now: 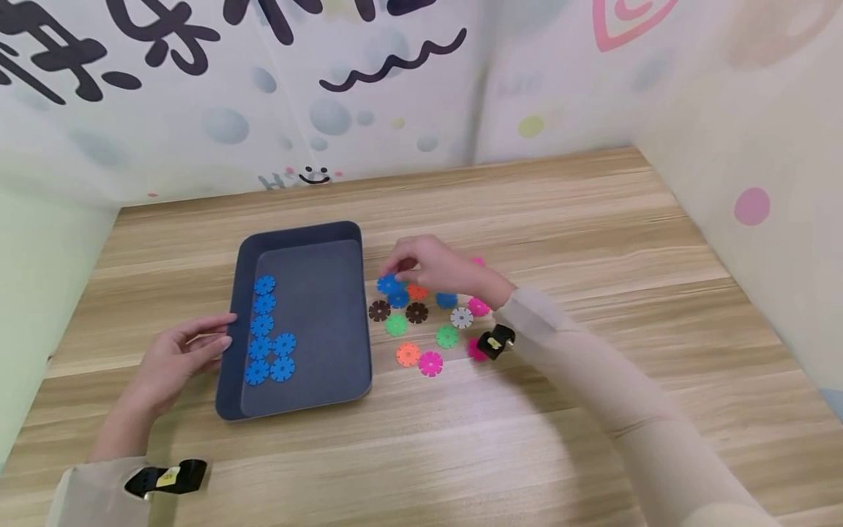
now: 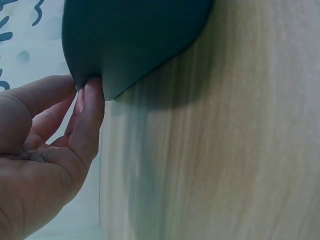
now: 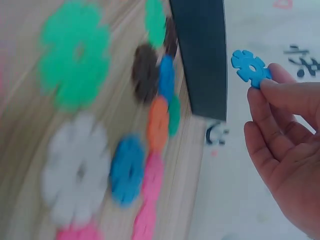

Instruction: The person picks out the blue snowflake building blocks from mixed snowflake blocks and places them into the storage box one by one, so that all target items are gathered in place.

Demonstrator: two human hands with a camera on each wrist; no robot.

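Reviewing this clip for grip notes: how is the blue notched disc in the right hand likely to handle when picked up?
The blue disc looks thin and flat, probably stiff plastic and light, since the right hand lifts it by fingertips alone. Its notched edge likely aids grip. Lying flat, like the discs in the tray, it seems unlikely to roll.

The white patterned back wall (image 1: 369,95) carries the only marks. Large dark brush-stroke characters run along its top, above and left of the dark grey rectangular tray (image 1: 299,230), but the frame's upper edge cuts them off and they cannot be read. To their right is a dark wavy line (image 1: 395,62). Low on the wall, just behind the tray, pale letters beginning with "H" (image 1: 271,181) stand beside a small black smiley face (image 1: 315,176); the rest is too faint to make out. The small yellow tags on the black wrist straps are too small to read.
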